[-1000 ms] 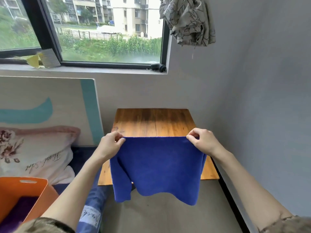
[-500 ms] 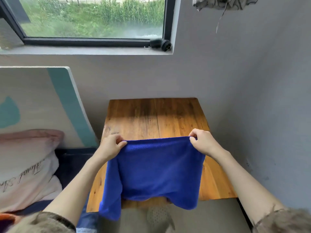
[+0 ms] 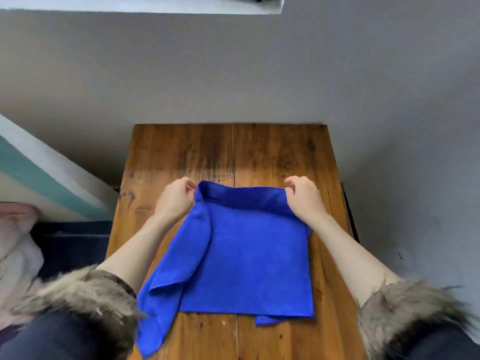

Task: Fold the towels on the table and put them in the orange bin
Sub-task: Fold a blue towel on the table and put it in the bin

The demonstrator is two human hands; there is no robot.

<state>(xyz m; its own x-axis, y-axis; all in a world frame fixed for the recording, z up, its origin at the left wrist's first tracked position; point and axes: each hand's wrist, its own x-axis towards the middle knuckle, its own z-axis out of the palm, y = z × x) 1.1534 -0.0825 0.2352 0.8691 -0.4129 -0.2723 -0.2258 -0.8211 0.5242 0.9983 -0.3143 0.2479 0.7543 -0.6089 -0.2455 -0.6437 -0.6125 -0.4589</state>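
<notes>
A blue towel (image 3: 249,258) lies doubled over on the wooden table (image 3: 228,157), its far edge still lifted a little. My left hand (image 3: 175,200) pinches the far left corner and my right hand (image 3: 304,197) pinches the far right corner. The towel's left side is bunched and hangs over the table's left edge near me. A small strip of the lower layer sticks out at the near right. The orange bin is out of view.
A grey wall stands behind and to the right of the table. A white and teal board (image 3: 44,178) leans at the left, with a pink pillow (image 3: 15,229) and dark bedding (image 3: 72,245) below it. The window sill (image 3: 140,6) runs along the top.
The towel hung in the air in front of the table; both hands have carried it forward and lowered it onto the tabletop. The view has tilted down and the bin has left the frame.
</notes>
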